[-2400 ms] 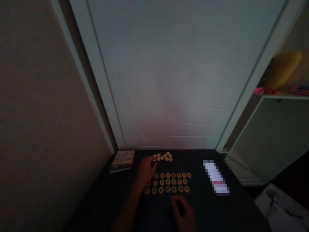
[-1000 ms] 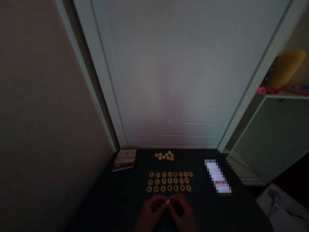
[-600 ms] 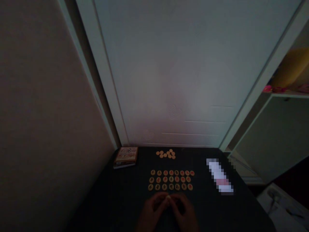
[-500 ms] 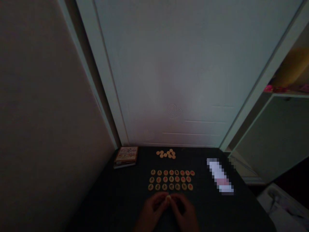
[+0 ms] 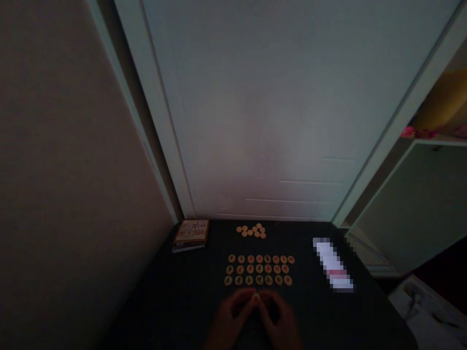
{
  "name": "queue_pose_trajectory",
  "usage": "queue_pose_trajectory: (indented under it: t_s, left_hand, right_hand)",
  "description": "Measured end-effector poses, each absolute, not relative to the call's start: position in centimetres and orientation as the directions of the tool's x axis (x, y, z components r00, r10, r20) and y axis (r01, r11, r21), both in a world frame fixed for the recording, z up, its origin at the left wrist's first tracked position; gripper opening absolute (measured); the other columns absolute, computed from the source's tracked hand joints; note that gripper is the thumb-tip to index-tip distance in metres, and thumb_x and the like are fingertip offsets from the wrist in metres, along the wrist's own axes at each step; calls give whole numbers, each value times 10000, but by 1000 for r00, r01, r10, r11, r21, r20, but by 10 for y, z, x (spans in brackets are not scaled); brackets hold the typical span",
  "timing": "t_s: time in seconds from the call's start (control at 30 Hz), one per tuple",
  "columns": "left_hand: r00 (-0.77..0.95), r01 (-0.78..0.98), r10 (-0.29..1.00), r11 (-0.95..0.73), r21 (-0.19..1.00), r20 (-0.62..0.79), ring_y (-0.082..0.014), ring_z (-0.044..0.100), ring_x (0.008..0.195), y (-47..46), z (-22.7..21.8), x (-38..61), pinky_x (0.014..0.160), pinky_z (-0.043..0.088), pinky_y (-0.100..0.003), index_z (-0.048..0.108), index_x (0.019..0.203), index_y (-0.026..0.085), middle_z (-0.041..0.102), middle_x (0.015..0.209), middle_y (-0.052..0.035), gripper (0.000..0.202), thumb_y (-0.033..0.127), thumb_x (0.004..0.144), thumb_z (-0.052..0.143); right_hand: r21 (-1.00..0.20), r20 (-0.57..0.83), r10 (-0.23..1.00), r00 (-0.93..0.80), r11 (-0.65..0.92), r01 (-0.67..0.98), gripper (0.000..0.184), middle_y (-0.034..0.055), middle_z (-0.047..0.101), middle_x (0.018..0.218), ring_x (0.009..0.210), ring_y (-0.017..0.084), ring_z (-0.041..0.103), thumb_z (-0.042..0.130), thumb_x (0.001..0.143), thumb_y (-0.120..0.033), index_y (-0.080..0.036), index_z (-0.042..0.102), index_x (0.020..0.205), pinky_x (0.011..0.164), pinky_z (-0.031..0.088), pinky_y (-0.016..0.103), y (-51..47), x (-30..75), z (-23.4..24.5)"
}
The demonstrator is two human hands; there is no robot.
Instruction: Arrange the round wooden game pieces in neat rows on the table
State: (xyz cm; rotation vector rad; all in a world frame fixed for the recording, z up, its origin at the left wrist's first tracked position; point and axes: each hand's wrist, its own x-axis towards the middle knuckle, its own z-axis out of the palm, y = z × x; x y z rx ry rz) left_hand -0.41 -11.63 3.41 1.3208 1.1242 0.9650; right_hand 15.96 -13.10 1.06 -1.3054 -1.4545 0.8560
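Note:
Between their fingertips, my left hand [image 5: 235, 308] and my right hand [image 5: 275, 311] pinch one round xiangqi piece [image 5: 256, 298], with a reddish mark on the face turned toward me. Both hands are closed on it, close to the table's near side. Just beyond them lie three rows of xiangqi pieces [image 5: 259, 269], face up, some marked red and some dark. Farther back is a loose cluster of plain-looking pale pieces [image 5: 255, 229], whose faces show no marks.
A small stack of books [image 5: 191, 234] sits at the dark table's [image 5: 175, 301] back left corner. On the right lies a long pale object [image 5: 332, 265], blurred out by pixels. A white panel [image 5: 262, 112] rises behind the table, and a wall [image 5: 73, 170] stands to the left.
The piece in my fingers has tipped slightly, so its reddish mark shows more. Both hands have hardly moved, and the rows and cluster look the same.

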Motion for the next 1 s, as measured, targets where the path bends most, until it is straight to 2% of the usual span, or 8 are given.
queue_pose_trajectory:
  t_s: [0.33,0.5,0.67,0.83,1.0]
  left_hand:
    - [173,123,985,-20,992,-2,-224,717,871,-113,23,-3,817,556,-281,721,909,216,777,891,-30,257,452,893,621]
    - [185,190,983,-39,981,3,-225,717,913,-115,27,-4,858,544,-290,750,943,226,787,947,-35,266,437,924,589]
    - [234,169,972,-56,984,16,-236,702,1026,-118,25,-7,950,526,-316,746,1068,258,776,1094,-44,252,415,905,635]
    - [272,125,962,-50,991,14,-233,717,979,-117,20,-7,906,556,-314,730,1111,242,776,1084,-59,276,379,875,688]
    - [261,126,965,-36,991,2,-224,716,956,-119,27,-4,881,560,-296,747,1087,247,782,1037,-47,257,387,881,684]
  right_hand:
    - [-922,182,983,4,169,348,304,46,776,820,720,188,715,673,857,-461,-203,733,1006,679,557,220,-132,158,12]
    - [-949,81,997,-22,84,303,336,44,765,793,719,185,704,642,873,-509,-191,708,957,657,529,221,-133,157,12]
    - [-974,44,999,6,42,224,353,73,785,888,839,227,724,644,867,-538,-197,707,933,767,535,276,-132,159,13]
    - [-986,20,1000,-2,20,165,359,81,793,902,853,238,737,610,892,-544,-202,711,928,756,545,282,-133,160,19]
    - [-982,61,998,-20,64,180,372,91,793,922,868,238,740,567,918,-541,-197,709,915,754,551,273,-134,161,19]
